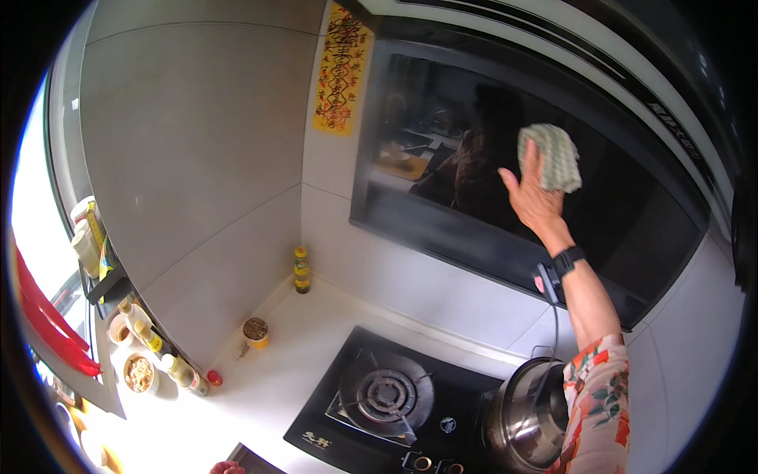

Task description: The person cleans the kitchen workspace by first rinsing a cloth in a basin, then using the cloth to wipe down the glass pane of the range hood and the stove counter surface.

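My right hand (538, 192) holds a folded green-and-white checked cloth (551, 157) against the glossy black front panel (622, 219) of a range hood. Its thumb is spread to the left, and the cloth hides most of the fingers. A dark band circles that wrist, and the sleeve is floral. At the bottom edge, only a bit of my left hand (227, 468) shows beside a dark edge; what it holds is hidden. Below the panel lies a black glass gas hob (355, 379) with an uncovered left burner (388, 396).
A shiny metal pot (521, 420) stands at the hob's right, partly behind my forearm. A yellow-capped shaker bottle (301, 271) and an open tub (256, 332) stand along the wall. Bottles (185, 374) and a bowl of food (141, 374) crowd the left counter.
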Tool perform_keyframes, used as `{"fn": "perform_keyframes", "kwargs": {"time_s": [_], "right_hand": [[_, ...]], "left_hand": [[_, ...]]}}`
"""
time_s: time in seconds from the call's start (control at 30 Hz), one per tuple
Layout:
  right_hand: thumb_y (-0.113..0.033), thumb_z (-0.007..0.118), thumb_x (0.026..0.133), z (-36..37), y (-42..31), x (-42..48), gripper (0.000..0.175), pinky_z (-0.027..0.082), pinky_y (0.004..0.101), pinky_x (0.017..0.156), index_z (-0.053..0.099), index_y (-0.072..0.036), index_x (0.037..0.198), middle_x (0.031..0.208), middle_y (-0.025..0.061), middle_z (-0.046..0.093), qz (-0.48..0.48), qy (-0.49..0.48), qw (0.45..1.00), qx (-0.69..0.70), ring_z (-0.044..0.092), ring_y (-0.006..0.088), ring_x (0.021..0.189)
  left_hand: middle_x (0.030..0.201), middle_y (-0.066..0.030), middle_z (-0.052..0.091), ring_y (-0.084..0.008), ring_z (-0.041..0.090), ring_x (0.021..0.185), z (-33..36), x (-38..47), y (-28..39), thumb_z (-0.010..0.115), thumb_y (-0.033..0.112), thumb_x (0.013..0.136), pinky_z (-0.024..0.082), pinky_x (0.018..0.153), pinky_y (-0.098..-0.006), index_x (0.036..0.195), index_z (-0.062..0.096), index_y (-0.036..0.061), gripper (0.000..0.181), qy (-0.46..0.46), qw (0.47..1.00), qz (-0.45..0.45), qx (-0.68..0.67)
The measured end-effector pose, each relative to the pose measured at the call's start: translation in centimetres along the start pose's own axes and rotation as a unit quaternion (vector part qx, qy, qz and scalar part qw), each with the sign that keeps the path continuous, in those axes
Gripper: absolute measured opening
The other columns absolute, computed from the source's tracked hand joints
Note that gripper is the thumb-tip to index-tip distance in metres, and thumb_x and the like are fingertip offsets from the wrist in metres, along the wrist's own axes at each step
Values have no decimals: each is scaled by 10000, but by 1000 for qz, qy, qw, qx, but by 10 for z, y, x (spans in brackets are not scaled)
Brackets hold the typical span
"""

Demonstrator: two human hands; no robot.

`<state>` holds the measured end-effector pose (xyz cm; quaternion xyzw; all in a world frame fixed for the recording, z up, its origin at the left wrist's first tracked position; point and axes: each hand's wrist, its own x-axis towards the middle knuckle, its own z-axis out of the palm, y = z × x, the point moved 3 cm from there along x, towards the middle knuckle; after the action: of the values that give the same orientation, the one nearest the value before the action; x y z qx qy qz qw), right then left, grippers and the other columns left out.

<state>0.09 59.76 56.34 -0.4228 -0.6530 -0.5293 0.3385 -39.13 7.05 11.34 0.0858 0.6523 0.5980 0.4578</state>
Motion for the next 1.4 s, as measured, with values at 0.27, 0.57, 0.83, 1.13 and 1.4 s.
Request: {"fn": "perform_keyframes", "kwargs": {"time_s": [0.27,0.57,0.83,1.13,1.4], "right_hand": [[-535,428,868,26,-133,102,743,151,495,1082,246,-54,1404,1439,164,269,-42,-15,997,57,208,358,1337],[-430,447,876,70,-207,99,640,144,428,1108,269,-95,1391,1437,90,296,-93,-67,984,135,222,267,1346],[-412,296,943,37,-137,33,511,-13,434,1123,300,-176,1397,1461,4,270,-139,-110,984,22,181,225,1364],[-413,449,901,-4,72,-86,437,198,435,1079,486,-220,1291,1346,55,436,-29,-60,997,-27,326,262,1289],[-405,434,910,-28,251,-197,479,231,491,1062,424,-158,1320,1360,150,396,71,-117,986,-91,303,356,1291]], "left_hand": [[950,-108,600,-235,612,799,-52,25,-2,597,193,850,540,662,-345,1100,524,60,293,96,991,-87,-31],[934,-88,592,-227,589,801,-87,15,-18,610,231,845,527,684,-357,1095,508,61,319,111,991,-52,-55],[945,-80,584,-219,578,808,-65,6,-7,613,255,847,505,698,-353,1090,507,72,322,44,998,-38,-22],[1007,-107,561,-215,569,921,15,-8,23,576,195,865,490,806,-345,1094,525,35,284,-32,998,32,40],[1011,-111,558,-209,566,945,107,-31,34,566,180,868,491,821,-343,1089,534,26,271,-91,991,45,83]]}}
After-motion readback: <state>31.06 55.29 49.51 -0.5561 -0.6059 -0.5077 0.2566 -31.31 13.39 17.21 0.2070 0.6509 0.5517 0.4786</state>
